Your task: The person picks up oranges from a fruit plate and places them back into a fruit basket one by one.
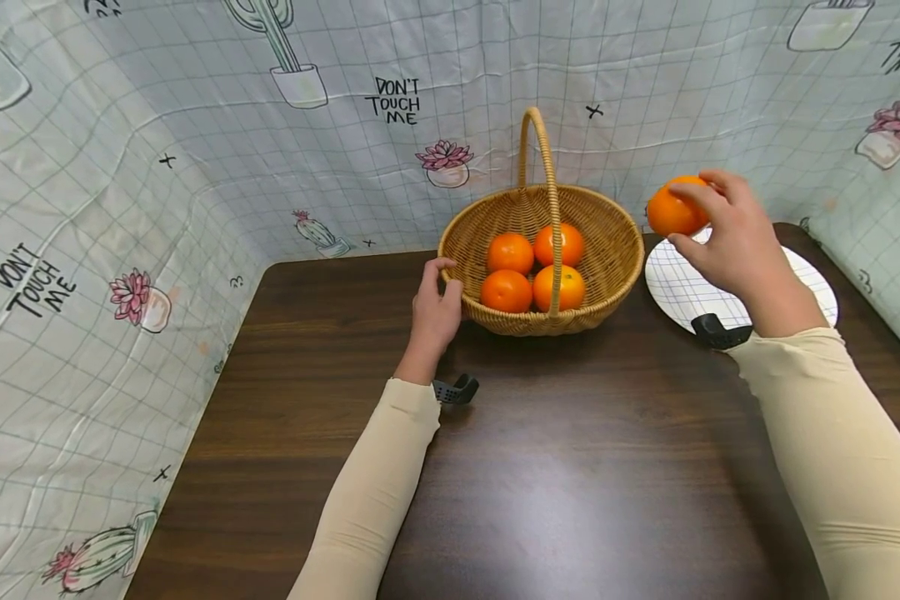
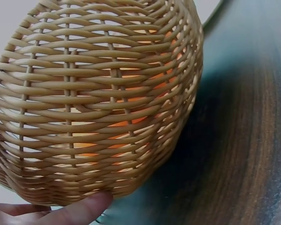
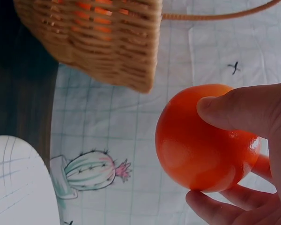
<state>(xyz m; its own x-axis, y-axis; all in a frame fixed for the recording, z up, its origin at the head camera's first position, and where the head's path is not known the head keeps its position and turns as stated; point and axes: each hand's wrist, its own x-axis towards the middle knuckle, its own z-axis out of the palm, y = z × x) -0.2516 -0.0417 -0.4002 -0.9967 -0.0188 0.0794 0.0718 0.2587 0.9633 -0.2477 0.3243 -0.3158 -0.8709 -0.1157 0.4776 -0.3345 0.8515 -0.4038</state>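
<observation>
A wicker basket (image 1: 607, 250) with a tall arched handle (image 1: 551, 179) stands at the back of the table, several oranges (image 1: 506, 291) grouped inside. At its left rim, my left hand (image 1: 433, 317) holds on; the left wrist view shows the thumb (image 2: 91, 205) against the woven wall (image 2: 84, 101). To the right, my right hand (image 1: 738, 237) grips another orange (image 1: 675, 208) between thumb and fingers, raised above a round white plate (image 1: 671, 283). In the right wrist view this orange (image 3: 201, 145) is apart from the basket (image 3: 107, 56).
The dark wooden table (image 1: 330, 350) extends in front of the basket and to its left. A patterned cloth (image 1: 360, 183) hangs close behind the basket and along both sides. Black straps (image 1: 720, 333) are on both wrists.
</observation>
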